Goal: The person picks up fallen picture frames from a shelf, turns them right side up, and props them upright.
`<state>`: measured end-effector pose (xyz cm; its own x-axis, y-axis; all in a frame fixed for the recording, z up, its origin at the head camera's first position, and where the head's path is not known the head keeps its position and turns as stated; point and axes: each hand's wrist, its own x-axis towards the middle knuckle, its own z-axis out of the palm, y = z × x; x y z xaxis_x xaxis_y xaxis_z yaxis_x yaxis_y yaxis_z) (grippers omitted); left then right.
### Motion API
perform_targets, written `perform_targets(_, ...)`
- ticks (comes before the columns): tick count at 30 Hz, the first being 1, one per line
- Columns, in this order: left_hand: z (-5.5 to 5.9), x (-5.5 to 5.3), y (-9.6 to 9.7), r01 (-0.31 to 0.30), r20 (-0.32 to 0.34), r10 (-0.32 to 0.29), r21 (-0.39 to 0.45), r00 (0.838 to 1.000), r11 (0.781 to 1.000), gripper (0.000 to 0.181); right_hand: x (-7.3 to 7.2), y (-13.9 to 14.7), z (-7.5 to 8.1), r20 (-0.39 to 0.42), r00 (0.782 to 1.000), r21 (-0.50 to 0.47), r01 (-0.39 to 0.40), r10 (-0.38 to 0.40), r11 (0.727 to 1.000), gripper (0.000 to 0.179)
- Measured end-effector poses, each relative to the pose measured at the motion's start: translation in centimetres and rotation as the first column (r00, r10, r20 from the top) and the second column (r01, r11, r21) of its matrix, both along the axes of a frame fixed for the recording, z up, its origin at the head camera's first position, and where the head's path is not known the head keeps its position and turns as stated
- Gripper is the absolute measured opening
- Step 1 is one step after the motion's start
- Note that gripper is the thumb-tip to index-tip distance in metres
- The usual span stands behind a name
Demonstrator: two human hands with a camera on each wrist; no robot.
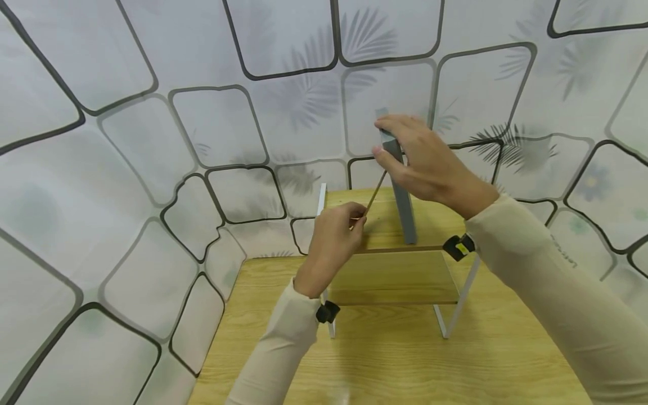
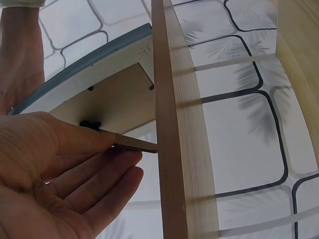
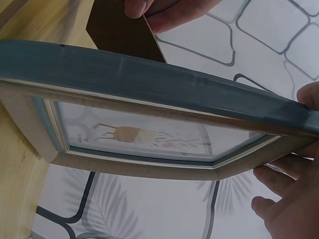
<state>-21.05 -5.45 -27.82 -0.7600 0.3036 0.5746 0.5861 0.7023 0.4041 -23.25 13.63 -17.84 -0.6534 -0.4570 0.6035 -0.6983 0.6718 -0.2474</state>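
Note:
A picture frame [image 1: 403, 197] with a blue-grey edge stands upright on the upper board of a small wooden shelf [image 1: 437, 222]. My right hand [image 1: 427, 160] grips its top end, the thumb on one side and fingers on the other, as the right wrist view shows. Inside the frame is a picture [image 3: 144, 139] of a plant-like drawing with an orange-brown pot shape. My left hand [image 1: 334, 236] pinches the edge of a thin brown stand [image 1: 376, 194] angled out from the frame's back. In the left wrist view, the brown backing [image 2: 117, 97] is partly hidden by the hand.
The shelf has a lower board [image 1: 395, 278] and white metal legs [image 1: 468, 289], and stands on a wood-grain table [image 1: 395, 360]. Patterned wall covering [image 1: 298, 124] rises close behind it and along the left.

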Motion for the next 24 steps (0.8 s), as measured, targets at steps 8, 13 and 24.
perform_targets(8, -0.2, -0.2, -0.6, -0.007, -0.001, 0.007, 0.012, 1.0, 1.0, 0.013, -0.3, -0.9, 0.0, -0.004, 1.0, 0.033, -0.005, 0.005, 0.999, 0.056)
perform_targets(13, -0.2, -0.3, -0.9, -0.017, -0.002, 0.017, 0.011, 1.0, 1.0, 0.012, -0.3, -1.4, 0.0, -0.01, 1.0, 0.04, -0.013, 0.014, 0.999, 0.055)
perform_targets(24, -0.3, -0.2, -1.2, -0.035, 0.014, 0.035, -0.011, 0.999, 0.999, 0.011, -0.5, -2.2, -0.1, -0.023, 1.0, 0.056, -0.02, 0.022, 0.998, 0.055)
